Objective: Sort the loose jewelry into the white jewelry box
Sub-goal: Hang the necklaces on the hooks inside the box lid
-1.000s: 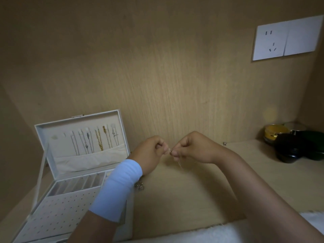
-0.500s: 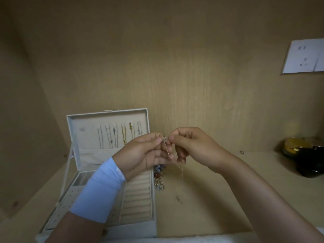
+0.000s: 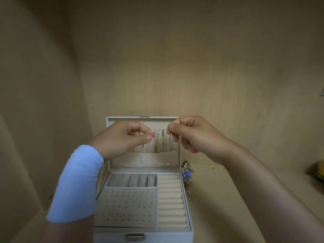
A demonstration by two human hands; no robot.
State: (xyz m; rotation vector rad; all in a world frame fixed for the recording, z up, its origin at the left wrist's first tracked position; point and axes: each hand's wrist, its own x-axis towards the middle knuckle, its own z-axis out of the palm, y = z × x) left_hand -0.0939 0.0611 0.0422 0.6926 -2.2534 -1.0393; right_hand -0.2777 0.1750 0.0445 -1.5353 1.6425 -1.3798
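White jewelry box (image 3: 142, 230) sits open at centre near on the tabletop (image 3: 228, 207), lid (image 3: 143, 118) upright at the far side. Lid interior: several chains hang in a row, two gold ones (image 3: 157, 142) clearest, their lower ends tucked behind a fabric pocket (image 3: 145, 159).

Box tray: row of small slots (image 3: 131, 180) at far left, perforated earring panel (image 3: 126, 206) at near left, ring rolls (image 3: 171, 200) along the right side. Metal clasp (image 3: 135, 237) on the near front wall.

Left hand (image 3: 121, 141), pale blue wrist sleeve (image 3: 77, 185), raised in front of the lid; grip pinched closed, thumb against forefinger, on one end of a thin silver chain (image 3: 150, 132). Right hand (image 3: 191, 135) at the same height, grip likewise pinched closed on the chain's other end. Chain spans the short gap between the two hands, in front of the hanging row; whether it touches a hook cannot be told. Fine detail blurred.

Loose jewelry pile (image 3: 186, 174) lies on the tabletop just beside the box's right wall; beads in blue and red visible. Yellow object (image 3: 320, 170) at far right edge, mostly cut off.
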